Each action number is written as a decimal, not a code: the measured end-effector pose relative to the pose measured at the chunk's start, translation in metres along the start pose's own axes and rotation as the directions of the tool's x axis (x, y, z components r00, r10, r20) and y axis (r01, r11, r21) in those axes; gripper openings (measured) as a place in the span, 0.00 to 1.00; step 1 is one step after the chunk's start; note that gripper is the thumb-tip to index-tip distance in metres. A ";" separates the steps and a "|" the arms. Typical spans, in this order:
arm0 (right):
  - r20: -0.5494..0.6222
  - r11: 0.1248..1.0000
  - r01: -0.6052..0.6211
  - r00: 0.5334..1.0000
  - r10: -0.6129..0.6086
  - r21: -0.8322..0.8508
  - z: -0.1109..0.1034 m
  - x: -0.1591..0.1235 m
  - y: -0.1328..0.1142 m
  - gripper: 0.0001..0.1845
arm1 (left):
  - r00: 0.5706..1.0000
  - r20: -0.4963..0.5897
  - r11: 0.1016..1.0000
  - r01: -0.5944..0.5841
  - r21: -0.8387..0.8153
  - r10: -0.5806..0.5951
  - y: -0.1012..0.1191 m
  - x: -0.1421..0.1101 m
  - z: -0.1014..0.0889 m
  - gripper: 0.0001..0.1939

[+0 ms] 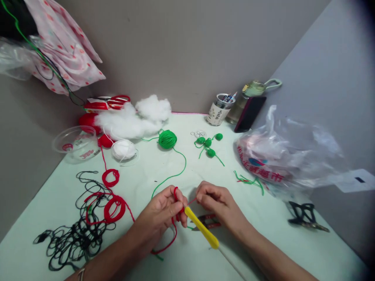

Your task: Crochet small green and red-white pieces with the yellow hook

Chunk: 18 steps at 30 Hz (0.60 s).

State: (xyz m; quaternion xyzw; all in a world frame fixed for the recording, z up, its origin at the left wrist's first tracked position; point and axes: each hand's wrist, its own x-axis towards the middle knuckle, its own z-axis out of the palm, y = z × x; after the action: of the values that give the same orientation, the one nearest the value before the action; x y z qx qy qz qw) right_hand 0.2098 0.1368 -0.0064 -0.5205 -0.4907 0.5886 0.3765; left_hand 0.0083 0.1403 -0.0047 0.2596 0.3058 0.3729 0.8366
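My left hand [164, 212] is closed, pinching a small loop of red yarn [176, 192] between thumb and fingers. A yellow-handled crochet hook [202, 228] also sticks out of this hand toward the lower right. My right hand [215, 201] is closed in a pinch on the short red yarn strand [191, 201] running between the two hands. More red yarn trails below the left hand [165, 248]. Both hands hover just above the pale green table [187, 257], near its front middle.
Small red snips [208, 222] lie under my right hand. Red yarn coils [113, 207] and tangled black yarn [73, 234] sit left. A green yarn ball [167, 139], white stuffing [129, 121], green crocheted pieces [208, 142], a plastic bag [281, 156] and black scissors [306, 216] surround them.
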 end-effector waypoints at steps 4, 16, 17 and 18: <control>0.086 0.982 0.025 0.995 -0.042 0.188 -0.002 0.001 -0.006 0.18 | 1.000 0.027 1.000 0.003 -0.018 -0.003 -0.002 -0.004 -0.004 0.18; 0.211 0.761 -0.255 0.965 0.158 0.597 0.030 0.000 0.004 0.18 | 0.997 -0.074 0.997 -0.022 0.070 0.027 -0.014 0.007 -0.009 0.16; 0.196 0.781 -0.250 0.967 0.165 0.573 0.030 0.000 0.003 0.18 | 0.996 -0.086 0.996 -0.016 0.087 0.024 -0.016 0.008 -0.009 0.15; 0.186 0.801 -0.249 0.967 0.174 0.545 0.030 0.000 0.002 0.18 | 0.996 -0.089 0.995 -0.012 0.099 0.020 -0.018 0.009 -0.010 0.14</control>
State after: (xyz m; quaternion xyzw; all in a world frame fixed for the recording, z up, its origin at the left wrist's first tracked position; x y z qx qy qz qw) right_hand 0.1808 0.1310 -0.0091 -0.3991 -0.2564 0.7772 0.4134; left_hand 0.0145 0.1388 -0.0266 0.2859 0.3589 0.3754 0.8053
